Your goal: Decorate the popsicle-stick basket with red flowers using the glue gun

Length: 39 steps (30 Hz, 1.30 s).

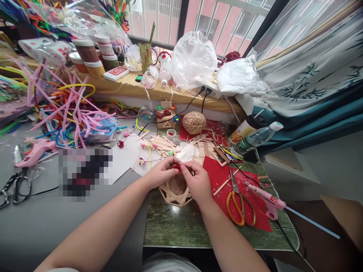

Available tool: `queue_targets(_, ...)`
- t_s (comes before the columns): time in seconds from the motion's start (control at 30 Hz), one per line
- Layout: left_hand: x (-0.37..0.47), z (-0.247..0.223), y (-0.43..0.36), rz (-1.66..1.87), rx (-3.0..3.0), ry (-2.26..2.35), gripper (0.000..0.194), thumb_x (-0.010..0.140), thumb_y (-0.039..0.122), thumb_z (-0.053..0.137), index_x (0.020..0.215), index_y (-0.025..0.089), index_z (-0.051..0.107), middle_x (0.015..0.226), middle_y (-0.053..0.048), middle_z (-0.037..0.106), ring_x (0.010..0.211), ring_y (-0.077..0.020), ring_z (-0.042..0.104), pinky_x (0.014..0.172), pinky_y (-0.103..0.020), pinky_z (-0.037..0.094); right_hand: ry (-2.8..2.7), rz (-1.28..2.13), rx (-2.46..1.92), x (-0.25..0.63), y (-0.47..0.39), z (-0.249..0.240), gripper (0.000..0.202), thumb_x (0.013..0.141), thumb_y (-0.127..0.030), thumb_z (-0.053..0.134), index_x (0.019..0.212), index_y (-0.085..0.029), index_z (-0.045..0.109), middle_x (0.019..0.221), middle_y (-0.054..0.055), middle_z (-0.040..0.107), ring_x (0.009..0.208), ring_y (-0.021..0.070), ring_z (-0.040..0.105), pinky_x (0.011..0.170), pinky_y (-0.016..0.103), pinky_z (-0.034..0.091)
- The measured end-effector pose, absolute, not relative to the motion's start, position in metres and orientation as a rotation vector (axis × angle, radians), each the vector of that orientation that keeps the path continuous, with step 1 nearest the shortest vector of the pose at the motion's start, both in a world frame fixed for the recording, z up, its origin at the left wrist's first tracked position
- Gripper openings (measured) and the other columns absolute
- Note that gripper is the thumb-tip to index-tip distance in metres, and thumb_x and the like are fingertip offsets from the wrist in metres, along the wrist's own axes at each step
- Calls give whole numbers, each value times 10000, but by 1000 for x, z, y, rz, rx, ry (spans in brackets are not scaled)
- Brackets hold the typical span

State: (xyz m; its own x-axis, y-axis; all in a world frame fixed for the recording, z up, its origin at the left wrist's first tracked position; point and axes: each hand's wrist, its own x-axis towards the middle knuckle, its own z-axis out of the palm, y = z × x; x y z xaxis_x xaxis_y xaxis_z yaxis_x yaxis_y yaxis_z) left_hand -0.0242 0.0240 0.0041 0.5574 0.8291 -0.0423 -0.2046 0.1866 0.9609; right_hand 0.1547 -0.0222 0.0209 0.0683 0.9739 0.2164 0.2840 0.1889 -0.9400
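Observation:
My left hand (pixel 162 173) and my right hand (pixel 197 180) meet above a twine-wrapped craft-stick basket (pixel 174 200). Between their fingertips is a small dark red flower-like piece (pixel 177 167), pinched from both sides. The fingers of each hand are closed on it, and its lower part is hidden. The basket has a many-sided rim with twine crossing it, and its far side lies behind my hands. Just beyond my fingers is a white wad (pixel 186 151), with loose craft sticks (pixel 161 143) to its left.
Orange-handled scissors (pixel 238 207) lie on red paper (pixel 211 172) at right, near a pink glue gun (pixel 270 200). A twine ball (pixel 194 122) and a plastic bottle (pixel 256 140) stand farther back. Another glue gun (pixel 36 151), black scissors (pixel 17 185) and pink pipe cleaners (pixel 70 102) are at left.

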Motion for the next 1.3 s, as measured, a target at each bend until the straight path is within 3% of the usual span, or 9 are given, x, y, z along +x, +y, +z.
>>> queue_targets(0.13,-23,6,24,804,1193,724,309,878,381,776,1083,171,678,1081,-65,684,1002,-197,614,925,-332,478,-1377,847,-1260,155,-22,19,258,1040,-403,596,1001,-260,807,1055,71,778,1051,262,716,992,431,544)
queue_targets(0.43,-21,11,27,788,1233,783,302,849,415,797,986,172,684,973,-45,676,923,-188,614,840,-305,471,-1268,952,-1275,157,-21,9,222,1004,-402,635,1009,-237,784,1047,75,788,1026,254,720,960,404,555)
queue_targets(0.9,-21,10,25,838,1158,702,354,869,392,803,1132,183,691,1154,-95,711,1153,-252,648,1011,-377,491,-1217,948,-1238,157,-24,13,195,996,-382,631,999,-239,762,1021,62,771,1011,244,707,959,393,538)
queue_targets(1.17,-20,7,26,818,1147,725,352,843,378,843,1090,180,688,1089,-61,684,978,-178,641,911,-319,499,-1203,967,-1239,156,-25,11,204,988,-396,632,980,-237,759,1008,62,766,998,245,702,943,392,549)
queue_targets(1.3,-22,8,26,835,1156,694,339,853,386,836,1089,183,699,1110,-79,719,1054,-217,662,964,-348,503,-1222,971,-1232,160,-25,11,201,991,-393,619,1015,-242,749,1025,63,756,997,240,701,953,398,555)
